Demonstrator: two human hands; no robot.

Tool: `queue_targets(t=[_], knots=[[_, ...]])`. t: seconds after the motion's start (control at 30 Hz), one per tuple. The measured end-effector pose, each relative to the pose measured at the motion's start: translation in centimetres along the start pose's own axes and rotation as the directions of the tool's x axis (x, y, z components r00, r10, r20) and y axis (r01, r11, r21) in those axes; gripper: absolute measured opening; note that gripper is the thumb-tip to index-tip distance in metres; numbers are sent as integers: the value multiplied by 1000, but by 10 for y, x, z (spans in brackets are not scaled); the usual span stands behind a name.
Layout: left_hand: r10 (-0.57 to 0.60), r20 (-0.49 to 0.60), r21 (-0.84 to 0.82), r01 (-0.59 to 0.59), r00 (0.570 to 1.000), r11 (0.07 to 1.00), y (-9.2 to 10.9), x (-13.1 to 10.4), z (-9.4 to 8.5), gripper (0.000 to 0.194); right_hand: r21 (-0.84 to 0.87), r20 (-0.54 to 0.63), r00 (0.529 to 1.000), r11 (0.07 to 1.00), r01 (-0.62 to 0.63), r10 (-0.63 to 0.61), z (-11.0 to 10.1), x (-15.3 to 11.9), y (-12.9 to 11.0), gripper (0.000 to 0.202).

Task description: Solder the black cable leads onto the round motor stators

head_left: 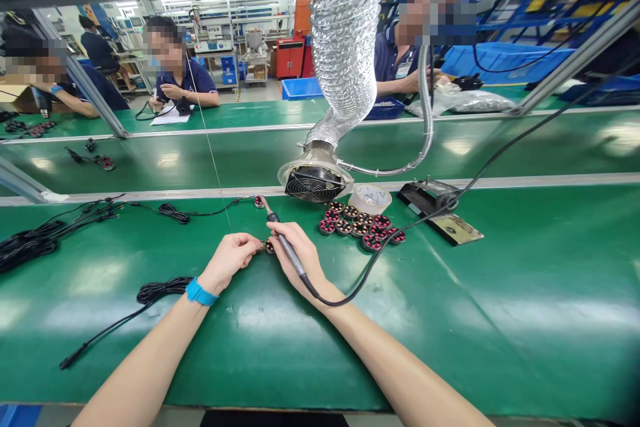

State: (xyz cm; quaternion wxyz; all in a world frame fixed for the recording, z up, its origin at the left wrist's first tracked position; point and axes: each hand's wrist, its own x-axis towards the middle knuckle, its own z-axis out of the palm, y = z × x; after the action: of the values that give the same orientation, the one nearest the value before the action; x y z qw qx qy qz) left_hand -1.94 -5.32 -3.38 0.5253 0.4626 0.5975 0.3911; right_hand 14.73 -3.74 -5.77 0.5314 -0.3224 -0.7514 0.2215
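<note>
My right hand (303,257) is closed around a soldering iron (289,249), its tip pointing up and away from me. Its fingertips also rest against a small round motor stator (270,247) on the green bench. From the left, my left hand (231,259), with a blue wristband (201,292), pinches what looks like a thin wire end at the stator's edge. A black coiled cable (163,289) passes behind that wrist. Just beyond the iron's tip lies another stator (259,201), joined to a black cable (175,213).
Several copper-wound stators (361,223) sit right of my hands, beside a tape roll (370,200). A fan-ended foil duct (345,33) hangs ahead. A metal iron stand (443,210) is further right, a black cable bundle (30,243) far left. People work across the bench.
</note>
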Motion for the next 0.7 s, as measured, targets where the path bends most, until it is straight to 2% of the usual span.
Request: queue_targets(t=[0.17, 0.23, 0.7], knots=[[-12, -5, -4, 12, 1000, 1000, -2, 1, -1, 26, 8, -217, 969, 992, -122, 121, -14, 2, -10, 13], [-12, -1, -4, 12, 1000, 1000, -2, 1, -1, 26, 19, -254, 957, 990, -142, 142, -18, -1, -10, 16], [-54, 10, 21, 54, 998, 998, 2, 0, -3, 24, 146, -201, 967, 981, -131, 159, -20, -9, -10, 22]])
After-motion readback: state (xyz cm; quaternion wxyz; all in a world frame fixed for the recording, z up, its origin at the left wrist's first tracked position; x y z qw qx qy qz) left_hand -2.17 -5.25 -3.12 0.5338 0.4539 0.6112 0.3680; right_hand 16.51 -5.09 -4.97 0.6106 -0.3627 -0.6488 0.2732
